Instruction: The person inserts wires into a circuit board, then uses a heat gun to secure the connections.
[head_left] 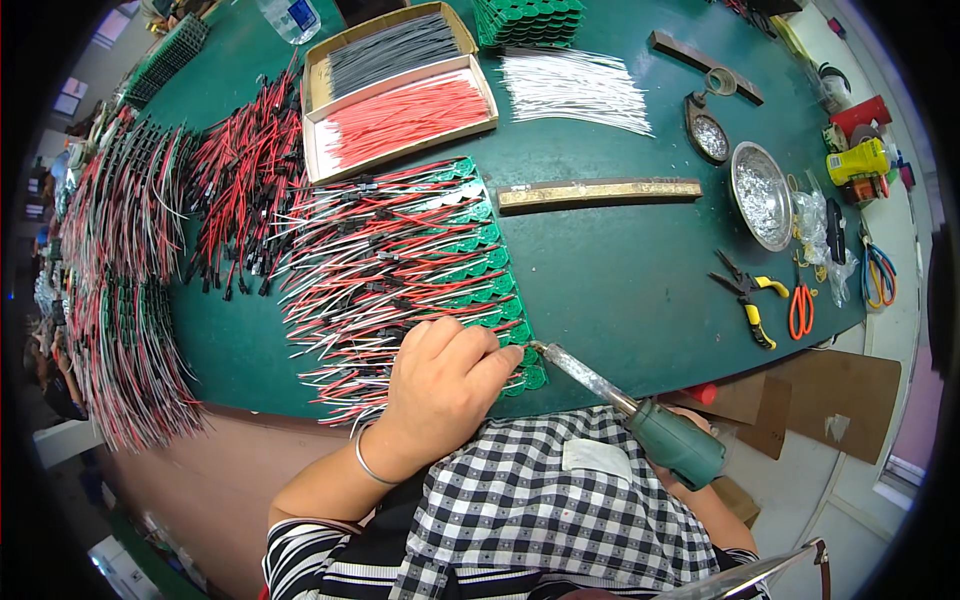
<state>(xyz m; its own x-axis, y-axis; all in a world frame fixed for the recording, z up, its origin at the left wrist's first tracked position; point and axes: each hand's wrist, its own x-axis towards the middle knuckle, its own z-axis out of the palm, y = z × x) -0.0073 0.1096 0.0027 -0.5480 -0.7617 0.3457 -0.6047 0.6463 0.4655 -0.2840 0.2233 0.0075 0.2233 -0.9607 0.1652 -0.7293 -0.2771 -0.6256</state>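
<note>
- Right hand [690,455]: mostly hidden behind the green handle of a soldering iron [640,410], wrapped round that handle. The metal tip points up-left and ends at the near corner of the green boards [495,270].
- Left hand [440,385]: fingers curled down, pressing on the near end of the green boards just left of the iron tip. Whether anything is pinched under the fingers cannot be told. Thin bangle on the wrist.
- Green boards: row of small scalloped boards on the dark green table [620,270], each with red, white and black wires fanning out leftward.
- Right of the boards, well apart: yellow-handled pliers [745,300], orange scissors [800,310].
- Just beyond the boards: long brass-coloured bar [600,192].
- Left of the boards: heaps of red-and-black leads [240,190].
- Beyond the boards: tray of red wires [405,118], then a tray of dark wires [390,50].
- Far right of the boards: round metal dish [762,192].
</note>
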